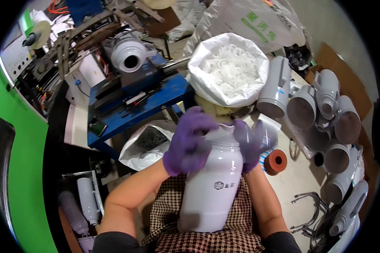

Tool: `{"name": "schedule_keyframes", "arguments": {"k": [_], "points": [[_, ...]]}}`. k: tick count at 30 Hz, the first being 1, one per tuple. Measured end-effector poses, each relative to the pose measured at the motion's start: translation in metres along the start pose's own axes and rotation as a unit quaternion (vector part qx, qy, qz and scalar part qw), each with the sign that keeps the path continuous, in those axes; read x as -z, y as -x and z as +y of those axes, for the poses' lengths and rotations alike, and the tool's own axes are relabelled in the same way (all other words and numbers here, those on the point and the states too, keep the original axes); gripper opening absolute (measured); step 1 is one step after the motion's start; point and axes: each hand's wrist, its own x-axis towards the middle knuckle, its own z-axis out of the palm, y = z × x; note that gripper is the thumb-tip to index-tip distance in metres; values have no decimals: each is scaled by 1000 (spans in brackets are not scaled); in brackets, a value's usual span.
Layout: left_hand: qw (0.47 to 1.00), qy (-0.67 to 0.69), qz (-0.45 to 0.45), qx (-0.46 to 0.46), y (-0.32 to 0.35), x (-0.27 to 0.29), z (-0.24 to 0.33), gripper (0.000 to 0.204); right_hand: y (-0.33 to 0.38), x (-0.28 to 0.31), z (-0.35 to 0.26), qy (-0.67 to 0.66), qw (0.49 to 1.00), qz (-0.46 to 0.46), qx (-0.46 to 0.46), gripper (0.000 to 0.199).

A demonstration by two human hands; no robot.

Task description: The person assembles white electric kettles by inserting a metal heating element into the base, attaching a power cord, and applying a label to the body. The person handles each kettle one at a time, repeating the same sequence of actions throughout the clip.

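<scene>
A glossy grey vacuum flask body leans across my lap, its spouted neck pointing away from me. Purple gloves cover both my hands. On the left of the neck, my left hand is blurred, with its fingers curved and apart from the thumb. My right hand is at the neck's right side, too smeared by motion to show whether its fingers grip anything. Beyond the neck stands a white sack filled with white plastic rings.
At far left, another grey flask sits in a machine above a blue bench. Several grey flask shells stand and lie at right. A brown tape roll lies near my right hand. An open white bag is below the bench.
</scene>
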Motion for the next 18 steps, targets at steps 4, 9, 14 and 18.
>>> {"name": "schedule_keyframes", "arguments": {"k": [4, 9, 14, 18], "points": [[970, -44, -126, -205, 3, 16, 9, 15, -9, -21, 1, -38, 997, -4, -65, 74], [944, 121, 131, 279, 13, -17, -33, 25, -15, -31, 0, 47, 993, 82, -74, 81], [733, 554, 114, 379, 4, 11, -40, 24, -13, -18, 16, 146, 987, 2, 60, 51], [905, 288, 38, 312, -8, -23, -37, 18, -16, 20, -4, 570, 804, -7, 170, 37]]}}
